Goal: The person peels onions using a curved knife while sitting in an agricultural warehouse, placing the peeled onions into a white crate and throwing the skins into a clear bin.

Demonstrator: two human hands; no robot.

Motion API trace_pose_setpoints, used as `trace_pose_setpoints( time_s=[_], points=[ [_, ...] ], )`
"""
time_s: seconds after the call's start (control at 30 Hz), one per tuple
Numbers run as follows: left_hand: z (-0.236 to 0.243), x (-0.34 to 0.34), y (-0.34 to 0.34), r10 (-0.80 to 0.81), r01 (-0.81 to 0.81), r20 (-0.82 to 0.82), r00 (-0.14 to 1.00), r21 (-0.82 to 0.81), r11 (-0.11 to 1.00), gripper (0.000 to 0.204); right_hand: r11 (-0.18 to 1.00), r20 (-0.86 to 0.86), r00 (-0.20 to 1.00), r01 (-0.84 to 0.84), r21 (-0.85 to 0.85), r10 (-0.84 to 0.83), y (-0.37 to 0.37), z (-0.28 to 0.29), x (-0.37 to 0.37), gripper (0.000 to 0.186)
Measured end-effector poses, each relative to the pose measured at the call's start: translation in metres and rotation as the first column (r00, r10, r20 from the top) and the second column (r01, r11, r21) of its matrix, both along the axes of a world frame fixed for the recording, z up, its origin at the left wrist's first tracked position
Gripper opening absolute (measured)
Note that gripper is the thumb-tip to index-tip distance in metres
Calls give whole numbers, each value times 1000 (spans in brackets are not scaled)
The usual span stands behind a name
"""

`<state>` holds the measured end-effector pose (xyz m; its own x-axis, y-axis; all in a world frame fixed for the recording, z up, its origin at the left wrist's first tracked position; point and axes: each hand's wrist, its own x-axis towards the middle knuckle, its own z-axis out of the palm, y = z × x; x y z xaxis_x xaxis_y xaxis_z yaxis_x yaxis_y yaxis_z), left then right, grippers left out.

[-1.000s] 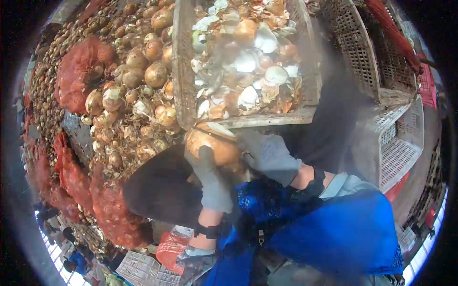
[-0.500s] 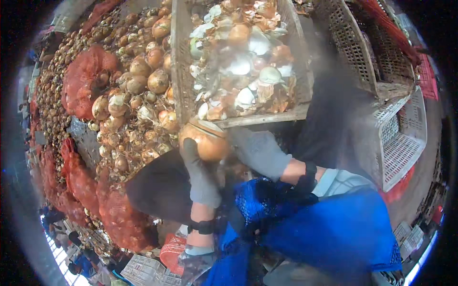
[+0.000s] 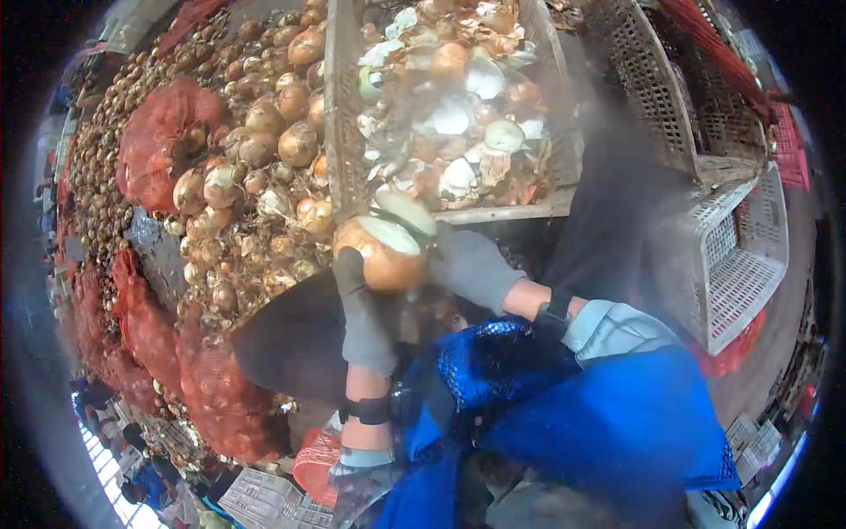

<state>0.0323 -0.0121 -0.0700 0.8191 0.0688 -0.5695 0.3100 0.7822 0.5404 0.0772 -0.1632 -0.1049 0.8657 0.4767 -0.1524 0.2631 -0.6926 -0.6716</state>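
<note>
My left hand [image 3: 364, 309], in a grey glove, is closed around a large brown-skinned onion [image 3: 381, 262] above my lap. Its top shows a pale cut face. A sliced-off piece of onion [image 3: 405, 211] tilts up over that face, close to the fingers of my right hand [image 3: 480, 271]. That hand, gloved in grey too, is closed at the onion's right side; what it grips is hidden. Just beyond stands a crate [image 3: 493, 212] holding onion skins, cut pieces and pale trimmings.
Loose onions [image 3: 295, 145] cover the ground at left, with red mesh bags [image 3: 163, 145] among them. At right are a weathered crate [image 3: 648, 79] and a white plastic crate [image 3: 745, 264]. Blue fabric [image 3: 608, 414] lies over my lap.
The slice on the onion's top has lifted away, baring a wider cut face. My right hand has shifted slightly; my left still holds the onion.
</note>
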Motion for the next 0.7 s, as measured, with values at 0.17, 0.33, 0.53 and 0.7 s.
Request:
trace_pose_setpoints(
  time_s=[0.17,0.33,0.53,0.7],
  points=[
    [4,-7,13,102,-102,-49,994,7,995,81,646,-929,355,686,333,103,-2,26,31,24],
    [28,-21,17,123,-170,147,981,369,914,83,670,-863,501,620,408,61,-14,45,19,22],
    [37,-16,2,49,-278,384,922,569,773,86,261,-727,588,684,681,356,-3,97,0,43],
    [60,-5,-11,-103,-474,530,842,818,326,90,216,-674,297,795,567,677,-18,123,-2,55]
  ],
)
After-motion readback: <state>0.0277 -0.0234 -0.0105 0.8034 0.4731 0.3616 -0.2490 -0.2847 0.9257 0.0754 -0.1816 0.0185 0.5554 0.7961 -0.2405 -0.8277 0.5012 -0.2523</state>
